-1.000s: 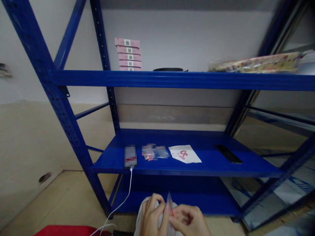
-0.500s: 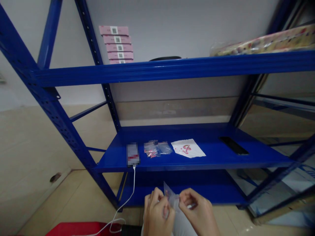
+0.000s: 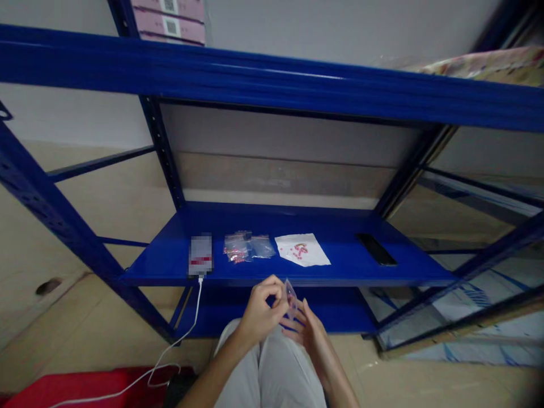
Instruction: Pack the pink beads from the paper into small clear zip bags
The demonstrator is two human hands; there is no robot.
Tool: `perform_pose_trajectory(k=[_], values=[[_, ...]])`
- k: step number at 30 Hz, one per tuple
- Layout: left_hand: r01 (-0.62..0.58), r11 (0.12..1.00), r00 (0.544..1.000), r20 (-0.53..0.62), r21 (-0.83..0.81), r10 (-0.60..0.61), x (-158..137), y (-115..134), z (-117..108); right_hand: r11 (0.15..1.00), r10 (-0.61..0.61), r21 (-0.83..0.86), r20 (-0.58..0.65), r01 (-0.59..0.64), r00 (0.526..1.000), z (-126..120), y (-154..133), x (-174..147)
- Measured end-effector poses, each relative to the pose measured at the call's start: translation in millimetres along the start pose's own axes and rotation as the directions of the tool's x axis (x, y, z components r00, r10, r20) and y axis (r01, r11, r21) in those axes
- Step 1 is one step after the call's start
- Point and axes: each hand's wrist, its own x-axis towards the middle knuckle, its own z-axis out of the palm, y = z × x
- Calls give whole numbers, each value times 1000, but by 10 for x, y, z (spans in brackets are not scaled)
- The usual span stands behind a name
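Above my lap, my left hand (image 3: 264, 310) pinches a small clear plastic bag (image 3: 291, 296) between thumb and fingers. Something pinkish shows inside the bag, too small to make out. My right hand (image 3: 306, 330) is behind and to the right of the bag, fingers stretched and spread, palm toward it. Whether its fingertips touch the bag I cannot tell. On the blue shelf ahead lie several small zip bags (image 3: 238, 247) with pink pieces in them. Beside them a white paper sheet (image 3: 313, 256) carries loose pink pieces (image 3: 301, 250).
A blue metal shelf (image 3: 340, 219) stands in front, its upper beam (image 3: 272, 79) crossing at head height. On it are a black phone (image 3: 376, 249) and a blurred-out device (image 3: 200, 255) with a white cable (image 3: 196, 317). Pink boxes (image 3: 170, 25) sit on top. A red object (image 3: 76, 390) lies lower left.
My right hand has let go of the bag and opened its fingers. My left hand keeps the bag and sits higher in view. The view has tilted down, showing my lap.
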Motion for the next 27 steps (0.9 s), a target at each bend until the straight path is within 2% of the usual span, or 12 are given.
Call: perform_pose_trajectory(k=[2, 5, 10, 13, 16, 20, 27], values=[[-24, 998, 1000, 8, -51, 24, 179, -106, 42, 999, -41, 25, -52, 42, 998, -44, -70, 155], [-30, 999, 999, -39, -25, 29, 428, -339, 137, 988, -151, 4, -163, 154, 975, -129, -248, 425], [75, 995, 985, -162, 70, -62, 822, -783, 349, 958, -287, -57, -257, 282, 923, -353, -588, 981], [139, 979, 959, -268, 152, -94, 1033, -970, 452, 915, -402, -125, -301, 382, 865, -513, -739, 1308], [130, 965, 962, -264, 228, -68, 1209, -1072, 524, 854, -518, -232, -313, 465, 796, -646, -833, 1561], [136, 946, 971, -230, 294, -68, 1377, -1144, 603, 777, -610, -385, -264, 499, 747, -721, -886, 1748], [149, 912, 976, -205, 383, -74, 1417, -1279, 691, 744, -631, -463, -248, 482, 735, -700, -856, 1791]])
